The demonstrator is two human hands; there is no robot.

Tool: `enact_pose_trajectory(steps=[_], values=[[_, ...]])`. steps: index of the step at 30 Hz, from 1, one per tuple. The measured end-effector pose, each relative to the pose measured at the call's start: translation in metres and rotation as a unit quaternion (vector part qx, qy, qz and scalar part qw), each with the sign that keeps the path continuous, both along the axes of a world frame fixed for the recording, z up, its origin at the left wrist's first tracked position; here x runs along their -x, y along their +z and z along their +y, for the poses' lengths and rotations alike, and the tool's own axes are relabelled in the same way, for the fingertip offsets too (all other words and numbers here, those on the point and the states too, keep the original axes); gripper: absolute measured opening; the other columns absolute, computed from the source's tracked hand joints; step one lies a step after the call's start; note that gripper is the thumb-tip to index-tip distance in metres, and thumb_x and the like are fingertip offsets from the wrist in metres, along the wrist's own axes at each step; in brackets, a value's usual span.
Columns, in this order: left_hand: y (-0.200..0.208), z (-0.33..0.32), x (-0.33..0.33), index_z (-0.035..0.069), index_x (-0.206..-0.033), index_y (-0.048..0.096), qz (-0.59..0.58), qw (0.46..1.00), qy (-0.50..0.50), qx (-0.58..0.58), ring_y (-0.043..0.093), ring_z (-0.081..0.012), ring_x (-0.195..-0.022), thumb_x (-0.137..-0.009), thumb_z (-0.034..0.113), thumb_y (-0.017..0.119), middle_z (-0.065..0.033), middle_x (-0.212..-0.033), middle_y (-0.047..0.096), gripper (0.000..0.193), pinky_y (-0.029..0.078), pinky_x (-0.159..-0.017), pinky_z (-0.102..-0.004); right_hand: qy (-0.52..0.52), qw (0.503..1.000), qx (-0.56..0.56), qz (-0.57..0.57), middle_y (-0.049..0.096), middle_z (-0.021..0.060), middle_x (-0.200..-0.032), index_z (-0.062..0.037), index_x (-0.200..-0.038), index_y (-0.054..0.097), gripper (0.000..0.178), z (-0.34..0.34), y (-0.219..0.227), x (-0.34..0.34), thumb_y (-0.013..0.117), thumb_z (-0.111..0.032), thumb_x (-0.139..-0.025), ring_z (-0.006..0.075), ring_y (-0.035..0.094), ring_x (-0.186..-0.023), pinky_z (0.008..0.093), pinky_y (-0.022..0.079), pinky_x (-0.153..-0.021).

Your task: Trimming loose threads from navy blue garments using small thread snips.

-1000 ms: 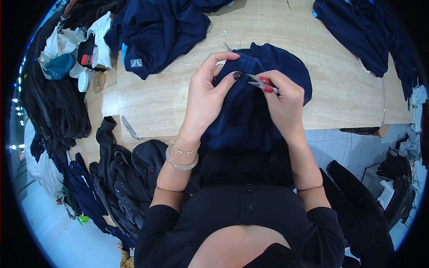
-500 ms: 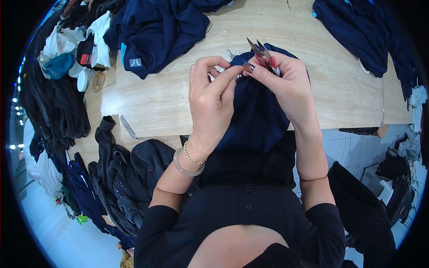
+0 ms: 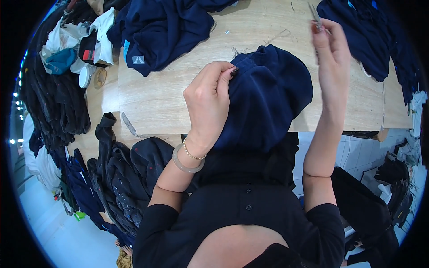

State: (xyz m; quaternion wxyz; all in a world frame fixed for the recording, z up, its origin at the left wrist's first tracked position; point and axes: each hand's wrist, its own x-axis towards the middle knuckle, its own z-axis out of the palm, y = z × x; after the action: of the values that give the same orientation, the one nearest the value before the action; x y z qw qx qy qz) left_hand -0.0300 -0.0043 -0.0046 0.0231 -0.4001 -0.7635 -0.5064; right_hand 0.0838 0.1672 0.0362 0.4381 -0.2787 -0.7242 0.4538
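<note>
A dark navy garment (image 3: pixel 268 98) lies bunched at the table's near edge and hangs over it toward my lap. My left hand (image 3: pixel 208 98) is closed in a pinch on its upper left edge, where loose thread ends stick out. Off to the right and farther out, above the tabletop, my right hand (image 3: pixel 333 51) is raised away from the cloth. Thread snips (image 3: pixel 316 15) are gripped in it, blades pointing away from me. Motion blurs that hand somewhat, and its fingers mostly cover the snips' handles.
More navy garments lie at the far left (image 3: pixel 165 35) and far right (image 3: pixel 357 35) of the wooden table (image 3: pixel 165 102). Thread scraps (image 3: pixel 281 35) litter its top. Dark clothing (image 3: pixel 129 165) heaps up at the left, beside a round white-lidded tub (image 3: pixel 85 77).
My right hand has left the garment and swung right and away from me with the snips. My left hand keeps its pinch, and more of the cloth now shows.
</note>
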Motion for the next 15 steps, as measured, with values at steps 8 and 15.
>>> enact_pose_trajectory(steps=[8, 15], values=[[0.000, 0.004, 0.004, 0.000, -0.082, 0.064, 0.009, 1.000, -0.015, -0.015, 0.063, -0.0219, -0.062, -0.083, 0.001, 0.065, -0.0096, -0.074, 0.065, 0.002, 0.048, -0.055, -0.0280, 0.129, 0.956, -0.149, -0.217, 0.063, 0.0065, -0.081, -0.0018, -0.091, 0.063, 0.016, -0.018, -0.006, -0.029, 0.070, -0.010, -0.079, 0.0161, 0.058, -0.077, 0.0279, 0.047, -0.069], [0.004, 0.006, 0.003, 0.001, -0.083, 0.063, 0.016, 1.000, -0.023, -0.013, 0.062, -0.0242, -0.063, -0.082, 0.001, 0.065, -0.0094, -0.075, 0.063, 0.002, 0.047, -0.055, -0.0302, 0.154, 0.938, -0.165, -0.263, 0.062, 0.0066, -0.080, -0.0001, -0.086, 0.064, 0.023, -0.025, -0.006, -0.011, 0.076, -0.015, -0.073, 0.0198, 0.056, -0.074, 0.0293, 0.045, -0.067]])
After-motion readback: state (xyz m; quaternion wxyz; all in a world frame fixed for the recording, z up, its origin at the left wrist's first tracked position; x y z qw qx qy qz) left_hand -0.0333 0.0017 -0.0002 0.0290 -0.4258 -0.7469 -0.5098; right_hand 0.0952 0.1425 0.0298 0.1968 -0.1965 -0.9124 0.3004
